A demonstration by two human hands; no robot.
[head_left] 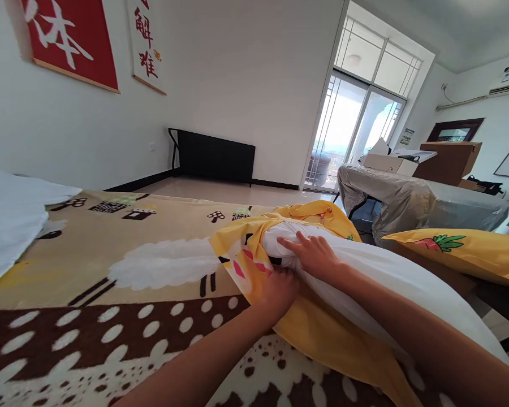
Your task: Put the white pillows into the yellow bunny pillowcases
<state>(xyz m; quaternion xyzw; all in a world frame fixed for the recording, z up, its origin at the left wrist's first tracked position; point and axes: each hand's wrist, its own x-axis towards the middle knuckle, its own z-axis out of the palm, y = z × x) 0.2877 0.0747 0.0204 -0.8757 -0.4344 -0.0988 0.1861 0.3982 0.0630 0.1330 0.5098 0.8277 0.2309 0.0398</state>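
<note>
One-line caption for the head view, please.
Left hand grips yellow pillowcase while right hand presses white pillow on patterned blanket.

The pillow [390, 282] lies on the blanket [110, 271], partly inside the pillowcase [322, 333], window [356, 124] behind.

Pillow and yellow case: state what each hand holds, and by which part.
The left hand grips the yellow pillowcase at its open edge. The right hand presses flat on the white pillow near its end, not gripping it.

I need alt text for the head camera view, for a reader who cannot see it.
Two bare hands work at a white pillow on a bed: the left hand grips the yellow pillowcase at its opening, the right hand presses on the pillow. Under them lies a brown patterned blanket.
</note>
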